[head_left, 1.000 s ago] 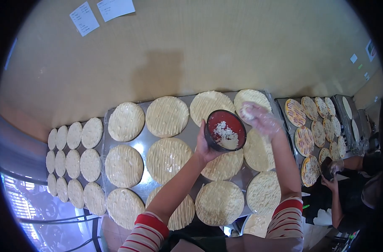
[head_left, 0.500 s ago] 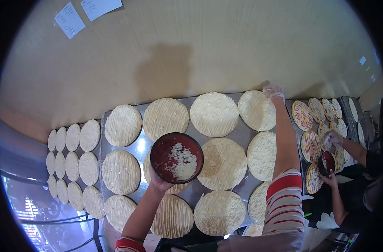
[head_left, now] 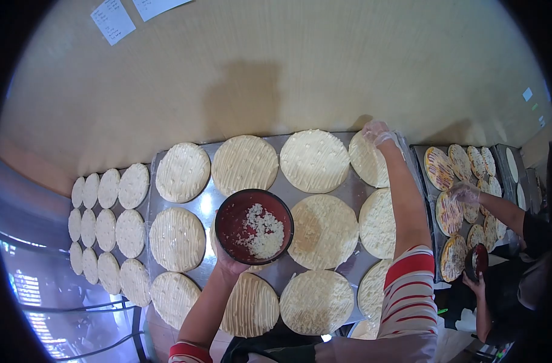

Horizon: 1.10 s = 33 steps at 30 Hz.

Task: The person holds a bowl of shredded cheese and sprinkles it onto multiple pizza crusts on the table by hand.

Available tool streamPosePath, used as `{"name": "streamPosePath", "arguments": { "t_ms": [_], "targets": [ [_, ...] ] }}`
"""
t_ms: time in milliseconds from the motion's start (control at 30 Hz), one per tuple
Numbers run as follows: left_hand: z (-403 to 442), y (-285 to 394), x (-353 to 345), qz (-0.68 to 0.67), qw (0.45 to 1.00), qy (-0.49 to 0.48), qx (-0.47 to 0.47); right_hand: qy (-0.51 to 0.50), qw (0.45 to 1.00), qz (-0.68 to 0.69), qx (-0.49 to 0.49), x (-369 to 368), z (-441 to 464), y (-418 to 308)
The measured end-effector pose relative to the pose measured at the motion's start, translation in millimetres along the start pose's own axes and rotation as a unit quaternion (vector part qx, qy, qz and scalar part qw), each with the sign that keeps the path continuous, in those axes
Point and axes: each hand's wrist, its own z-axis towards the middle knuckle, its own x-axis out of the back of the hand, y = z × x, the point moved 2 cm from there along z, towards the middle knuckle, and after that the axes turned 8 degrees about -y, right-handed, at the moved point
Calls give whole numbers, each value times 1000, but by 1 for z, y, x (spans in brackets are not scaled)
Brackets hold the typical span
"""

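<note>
Plain tan wall point(head_left: 167, 85) behind, two paper sheets point(head_left: 112, 21) upper left, second one cut off by the frame. Metal tray point(head_left: 276, 196) below it, rounds in three rows of four, pale stripes on top. Bowl hides most of the second one in the middle row.

Left hand point(head_left: 231, 262): holding the bowl point(head_left: 229, 225) at its near side, above the tray. Bowl is dark-rimmed, red inside, white crumbs point(head_left: 264, 233) mostly toward its right side.

Right hand point(head_left: 377, 132): clear glove, fingers bunched narrow, over the far edge of the top-right round point(head_left: 368, 160). Can't tell if it's holding crumbs, or if it's touching the round.

Crumbly topping shows on the two right-hand rounds of the middle row and on the bottom row's third. Bottom-right one is partly behind the striped sleeve point(head_left: 409, 290).

Left side: second tray point(head_left: 144, 212), smaller-looking rounds, also three by four.

Right side: co-worker point(head_left: 500, 296) at another tray point(head_left: 430, 242) of rounds, some with purple and orange streaks. One gloved hand point(head_left: 465, 192) over those rounds, other hand point(head_left: 477, 284) holding a dark bowl point(head_left: 476, 261).
</note>
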Motion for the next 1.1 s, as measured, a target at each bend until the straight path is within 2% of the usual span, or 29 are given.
{"name": "streamPosePath", "arguments": {
  "t_ms": [33, 167, 233, 333, 367, 433, 567, 633, 667, 733, 867, 933, 967, 1033, 1100],
  "targets": [
    [0, 0, 0, -9, 1000, -10, 6, -16, 999, 39, 3, -2, -2, -1],
    [-6, -2, -4, -30, 999, -20, 16, -21, 999, 43, -9, -3, -18, -15],
    [-10, -2, -3, -31, 999, -11, 20, -31, 996, 59, 60, -17, -18, -4],
    [-12, -3, -2, -34, 999, 1, 23, -47, 993, 104, 38, -13, -28, -9],
    [-12, -3, -2, -37, 999, 6, 22, -47, 993, 104, 36, -11, -33, -12],
    [-11, -5, 0, -32, 999, -2, 23, -23, 995, 30, 93, -6, -42, -19],
    [-8, -4, 7, -11, 1000, -10, 27, -1, 995, 82, 63, 0, -66, -23],
    [-9, -7, 5, -16, 999, -3, 28, -70, 994, 77, 43, 8, -78, -24],
    [-9, -8, 4, -20, 999, 3, 27, -69, 994, 77, 39, 6, -80, -20],
    [-6, -9, 8, -17, 999, -1, 34, -50, 994, 68, 75, 1, -83, -16],
    [-5, -12, 6, -12, 999, -18, 47, -73, 988, 128, 45, -7, -92, -6],
    [-6, -12, 4, -3, 999, -18, 50, -67, 995, 29, 73, 8, -106, -12],
    [-6, -12, 4, 7, 998, -17, 52, -67, 995, 29, 71, 6, -109, -8],
    [-6, -10, 7, -1, 998, -17, 55, -89, 984, 131, 76, -4, -114, 12],
    [-5, -10, 8, -10, 998, -17, 58, -81, 990, 99, 65, 0, -122, 22]
  ]
}}
